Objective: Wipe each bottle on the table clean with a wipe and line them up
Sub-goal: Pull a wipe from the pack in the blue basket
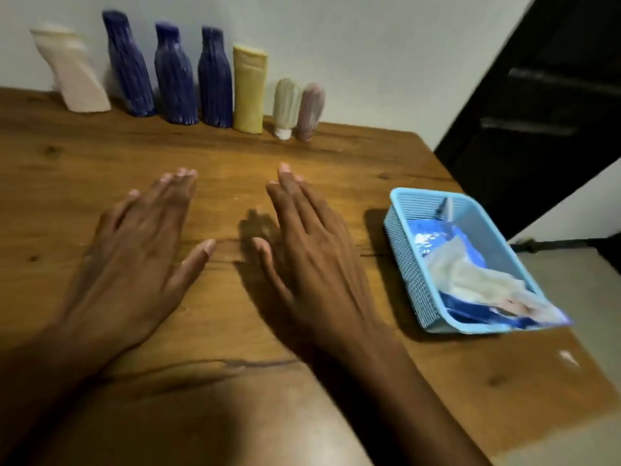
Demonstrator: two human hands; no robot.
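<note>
Several bottles stand in a row along the wall at the back of the wooden table [336, 156]: a cream bottle [75, 75], three dark blue bottles [129, 68] [174, 79] [215, 82], a yellow bottle [249, 90], a small pale tube [286, 107] and a small pinkish tube [311, 111]. My left hand [134, 253] and my right hand [312, 260] lie flat on the table in front of them, fingers straight, holding nothing. A white wipe [470, 280] lies on a blue wipe packet in the blue basket [403, 264] to the right.
The table's right edge runs past the basket, with grey floor beyond. A dark door or cabinet [537, 95] stands at the upper right. The image is blurred by motion.
</note>
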